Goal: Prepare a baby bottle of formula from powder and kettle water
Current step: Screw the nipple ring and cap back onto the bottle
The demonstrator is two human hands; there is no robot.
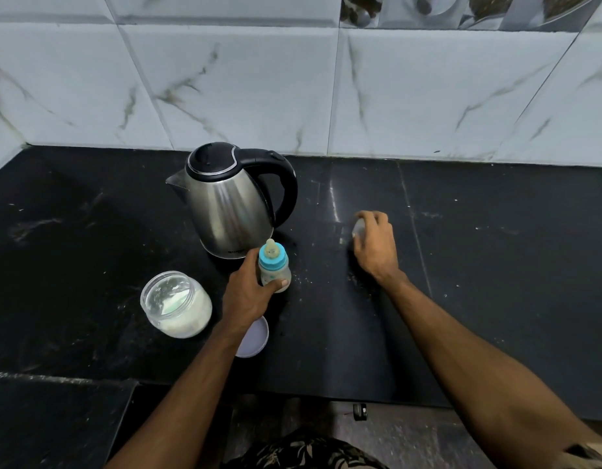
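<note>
**Bottle held upright, cap under the other hand**

The left hand (pixel 248 292) has its grip closed around the lower body of the baby bottle (pixel 274 265), thumb across the front and fingers curled behind it. The bottle stands upright on the black tabletop (pixel 495 265), with its blue collar and pale teat on top, above the grip. Whether anything is inside the bottle is hard to tell.

Just behind that grip, nearly touching the bottle, stands the steel kettle (pixel 228 208), lid shut, spout pointing away to the left, black handle to the right. To the left of the grip sits an open jar (pixel 176 304) holding white powder. Its lid (pixel 253 336) lies flat on the tabletop just below the left wrist, partly hidden by the forearm.

Well apart to the right, the right hand (pixel 375 245) rests on the tabletop, fingers curled over a small clear cap (pixel 358 228) that peeks out at the fingertips. That grip is closed on the cap, most of which is covered.

A grey marbled tile wall (pixel 259 89) rises behind the tabletop.
</note>
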